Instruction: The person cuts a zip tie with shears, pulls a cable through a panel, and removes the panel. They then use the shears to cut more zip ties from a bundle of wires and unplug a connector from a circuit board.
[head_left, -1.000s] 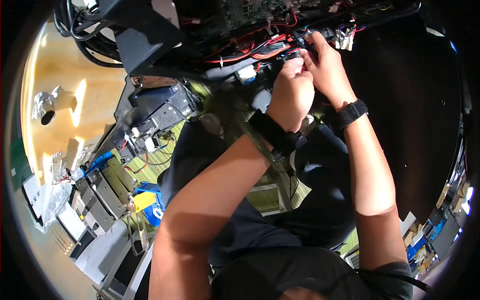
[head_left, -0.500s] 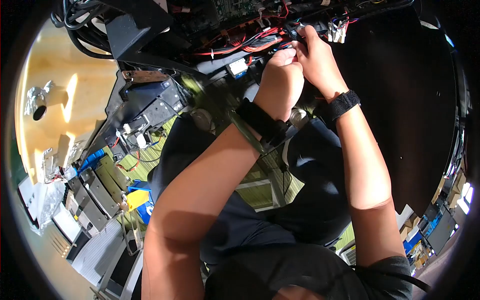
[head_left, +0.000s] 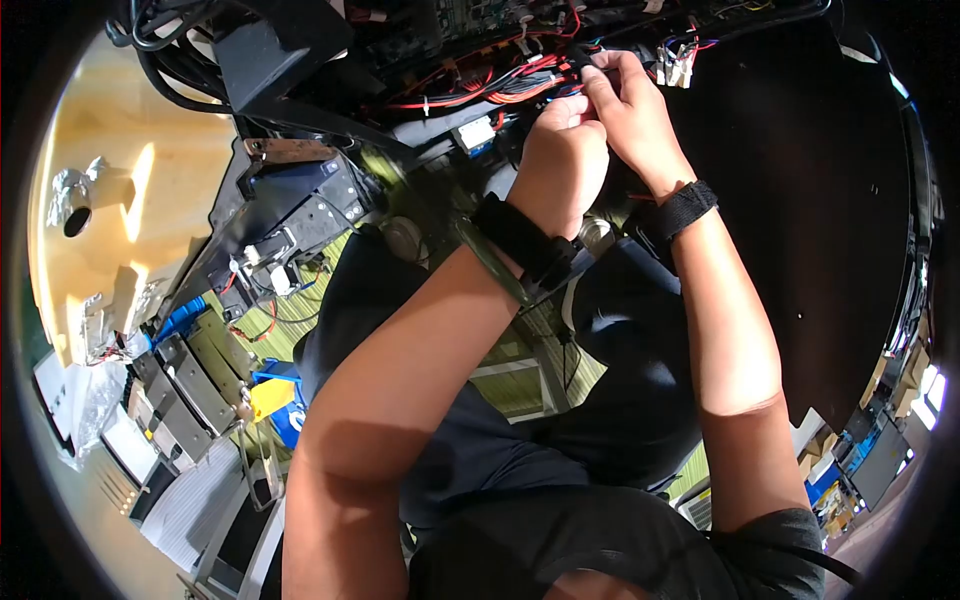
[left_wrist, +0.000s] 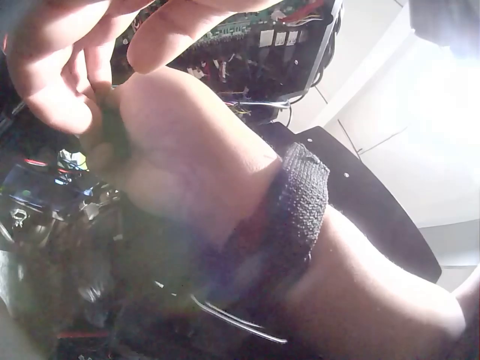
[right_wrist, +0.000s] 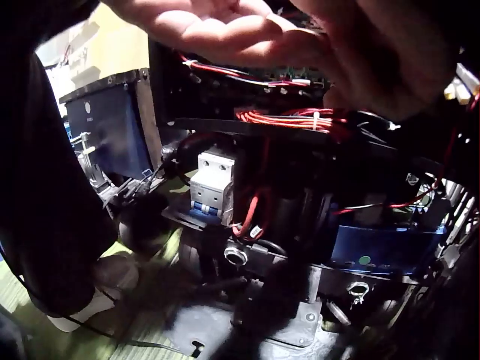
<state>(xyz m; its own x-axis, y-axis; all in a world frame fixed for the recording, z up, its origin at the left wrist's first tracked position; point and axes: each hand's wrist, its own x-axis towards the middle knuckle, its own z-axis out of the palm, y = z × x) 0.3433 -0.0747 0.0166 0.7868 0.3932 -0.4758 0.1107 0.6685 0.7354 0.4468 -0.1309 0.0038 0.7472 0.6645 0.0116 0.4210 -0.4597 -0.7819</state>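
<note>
In the head view both hands meet at a bundle of red, orange and black wires (head_left: 530, 88) inside an opened machine. My right hand (head_left: 640, 118) pinches a small black part (head_left: 578, 58) at the bundle's right end, thumb and fingers covering much of it. Just below, my left hand (head_left: 568, 150) has its fingers curled, with fingertips pinched at the thin wires beside the right thumb. What lies between them is mostly hidden. The left wrist view shows the right hand (left_wrist: 187, 142) crossing close beneath the left fingers (left_wrist: 60, 67).
White connectors (head_left: 676, 66) hang right of the hands. A large black panel (head_left: 800, 230) fills the right side. Below the wires is a white and blue circuit breaker (right_wrist: 213, 187). Green circuit boards (left_wrist: 240, 26) lie behind. At left stands a yellowish panel (head_left: 130, 200) with a hole.
The head view shifted slightly, moving the scene left. My right thumb and fingers have drawn in over the black part, covering more of it. The left hand has stayed by the wires.
</note>
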